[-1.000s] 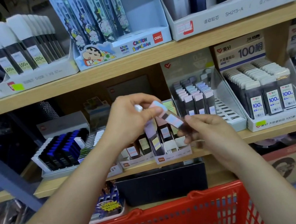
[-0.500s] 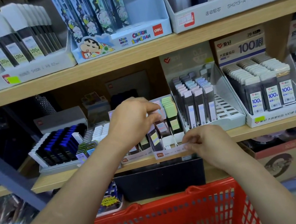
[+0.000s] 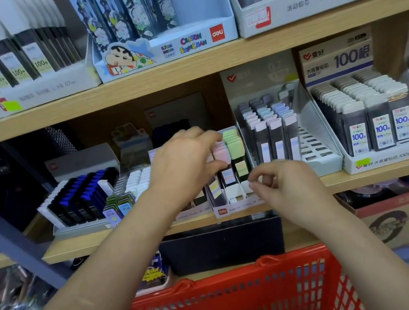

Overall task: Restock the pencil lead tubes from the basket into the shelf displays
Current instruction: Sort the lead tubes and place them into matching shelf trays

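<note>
A small display [image 3: 235, 206] of pastel-capped pencil lead tubes stands at the front of the middle shelf. My left hand [image 3: 186, 163] reaches into it from the left. Its thumb and fingers are curled round a pink-capped tube [image 3: 220, 152] at the top of a row, beside the green-capped tubes [image 3: 233, 142]. My right hand [image 3: 282, 182] hovers at the display's front right corner, with curled fingers and nothing visible in them. The red basket [image 3: 217, 277] hangs below my arms; its contents are out of sight.
To the right stand a grey-tube display [image 3: 270, 139] with free slots and a "100" lead box [image 3: 378, 127]. Blue and black tubes [image 3: 78, 196] fill a tray at left. The upper shelf carries a cartoon box [image 3: 167, 45]. A black box [image 3: 223, 245] sits under the shelf.
A second ago both hands held a tube in the air. My left hand has since taken it down into the pastel display, and my right hand has let go and dropped to the display's front.
</note>
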Tool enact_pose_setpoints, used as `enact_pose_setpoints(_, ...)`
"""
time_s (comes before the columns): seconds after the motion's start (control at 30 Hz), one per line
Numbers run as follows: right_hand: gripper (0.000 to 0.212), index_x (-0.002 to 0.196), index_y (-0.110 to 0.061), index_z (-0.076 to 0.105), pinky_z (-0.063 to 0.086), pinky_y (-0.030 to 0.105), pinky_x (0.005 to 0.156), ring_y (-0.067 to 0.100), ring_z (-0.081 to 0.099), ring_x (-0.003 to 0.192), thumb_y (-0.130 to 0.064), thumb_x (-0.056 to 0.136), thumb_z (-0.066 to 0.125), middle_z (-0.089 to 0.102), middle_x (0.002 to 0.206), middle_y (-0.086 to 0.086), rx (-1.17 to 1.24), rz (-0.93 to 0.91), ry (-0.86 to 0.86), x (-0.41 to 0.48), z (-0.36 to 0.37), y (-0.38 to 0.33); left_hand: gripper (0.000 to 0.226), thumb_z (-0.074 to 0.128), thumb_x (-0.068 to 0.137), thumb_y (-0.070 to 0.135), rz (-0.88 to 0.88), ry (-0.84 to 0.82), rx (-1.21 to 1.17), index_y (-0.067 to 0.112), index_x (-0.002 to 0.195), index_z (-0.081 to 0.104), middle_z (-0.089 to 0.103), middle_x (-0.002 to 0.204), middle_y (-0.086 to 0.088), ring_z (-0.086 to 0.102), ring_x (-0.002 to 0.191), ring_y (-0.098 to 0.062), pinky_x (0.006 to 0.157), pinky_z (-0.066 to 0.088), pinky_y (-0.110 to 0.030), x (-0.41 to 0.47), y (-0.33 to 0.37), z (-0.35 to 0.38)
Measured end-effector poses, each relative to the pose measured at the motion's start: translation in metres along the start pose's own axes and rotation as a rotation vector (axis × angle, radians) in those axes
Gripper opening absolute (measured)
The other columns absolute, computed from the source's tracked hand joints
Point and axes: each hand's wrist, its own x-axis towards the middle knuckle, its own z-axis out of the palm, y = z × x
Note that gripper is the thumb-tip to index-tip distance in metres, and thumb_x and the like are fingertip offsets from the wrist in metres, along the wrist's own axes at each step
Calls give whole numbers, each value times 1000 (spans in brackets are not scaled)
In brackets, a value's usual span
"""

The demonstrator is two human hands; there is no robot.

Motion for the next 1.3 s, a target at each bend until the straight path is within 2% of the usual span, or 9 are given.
enact_pose_setpoints(0.1, 16, 104, -33, 70, 42, 11, 59, 0, 56, 65, -23, 94, 63, 61, 80, -15, 158, -32, -26, 8, 0, -14, 45, 67, 79, 55, -78, -47, 35, 29, 113, 55, 62, 99, 7, 59, 90, -18, 68, 49, -32, -9, -10, -8)
enact_pose_setpoints(0.3, 40, 136, -31, 55, 43, 15, 69, 0, 58, 81, -21, 98, 55, 61, 104, -13, 219, -112, -177, 20, 20, -29, 30, 67, 84, 40, -103, -26, -30, 27, 110, 62, 67, 100, 5, 62, 90, -19, 72, 53, -38, -19, -12, -2)
enact_pose_setpoints(0.47, 40, 134, -30, 55, 38, 10, 63, -3, 55, 67, -19, 96, 57, 62, 92, -14, 291, -76, -146, 26, 23, -23, 28, 65, 86, 39, -74, 16, -2, 28, 112, 61, 66, 103, 5, 62, 91, -20, 70, 54, -39, -21, -10, 2)
enact_pose_setpoints(0.57, 35, 127, -31, 59, 47, 19, 68, 1, 62, 70, -17, 95, 59, 64, 86, -12, 362, -47, -136, 28, 22, -21, 37, 66, 85, 42, -102, -6, -21, 29, 117, 57, 65, 106, 8, 61, 93, -17, 73, 53, -38, -21, -9, -2)
enact_pose_setpoints(0.67, 31, 120, -34, 60, 50, 23, 60, 7, 66, 65, -15, 95, 59, 65, 84, -6, 479, 2, -125, 28, 18, -24, 20, 65, 88, 32, -307, 20, -399, 28, 107, 58, 65, 95, 12, 59, 80, -4, 68, 47, -25, -16, -14, -17)
enact_pose_setpoints(0.83, 26, 117, -27, 63, 53, 18, 57, 6, 69, 73, -13, 95, 60, 73, 90, -3, 757, 113, -171, 27, 8, -41, 25, 40, 92, -6, -705, 60, -1571, 12, 101, 56, 69, 93, -14, 56, 67, -13, 60, 49, -29, -15, -36, -46)
enact_pose_setpoints(1.0, 28, 121, -23, 60, 61, 27, 68, 16, 74, 84, -18, 94, 62, 76, 96, 4, 963, 144, -418, 21, 13, -69, 25, 32, 98, -7, -696, 9, -1865, 5, 107, 52, 71, 99, -18, 68, 79, -19, 72, 57, -29, -33, -34, -41)
enact_pose_setpoints(1.13, 20, 102, -24, 64, 58, 23, 62, 15, 73, 72, -9, 90, 66, 77, 85, 3, 986, 118, -353, 17, 26, -84, 18, 42, 97, 2, -576, -46, -1808, 5, 109, 56, 68, 115, -19, 65, 109, -29, 87, 57, -38, -41, -28, -39)
enact_pose_setpoints(1.3, 15, 100, -15, 69, 57, 23, 60, 17, 74, 71, -6, 89, 68, 77, 81, 5, 849, 140, -360, 18, 15, -79, 16, 61, 92, 20, -373, -46, -986, 23, 106, 69, 69, 82, 1, 65, 72, -10, 68, 54, -25, -45, -35, -48)
